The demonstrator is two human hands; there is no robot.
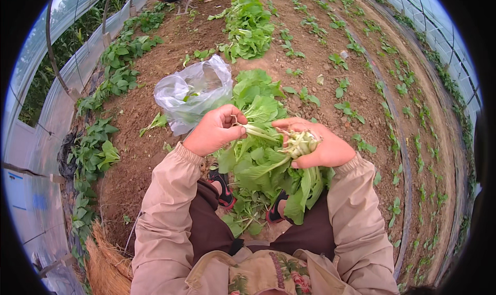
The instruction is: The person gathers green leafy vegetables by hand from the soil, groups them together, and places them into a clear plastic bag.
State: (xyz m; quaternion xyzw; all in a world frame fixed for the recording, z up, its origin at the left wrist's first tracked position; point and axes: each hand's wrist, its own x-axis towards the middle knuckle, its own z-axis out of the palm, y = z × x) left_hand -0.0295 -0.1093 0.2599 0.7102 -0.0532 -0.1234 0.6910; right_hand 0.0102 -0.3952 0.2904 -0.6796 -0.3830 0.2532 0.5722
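Greens [301, 144] bunched in the right hand [332, 146] could spill if it slackens while the left hand [213, 132] pinches stems [261, 132].

Translucent plastic walls [59, 109], brown soil [135, 165].

The leafy greens [253, 165] are bright green, their stems [301, 144] whitish green. The bag [175, 106] is translucent white, the soil [132, 165] brown. The jacket sleeves [168, 207] are plain beige, the trousers [207, 220] dark brown; the front garment [258, 271] shows red-and-green florals on tan. The shoes [223, 190] look black and red, though half hidden.
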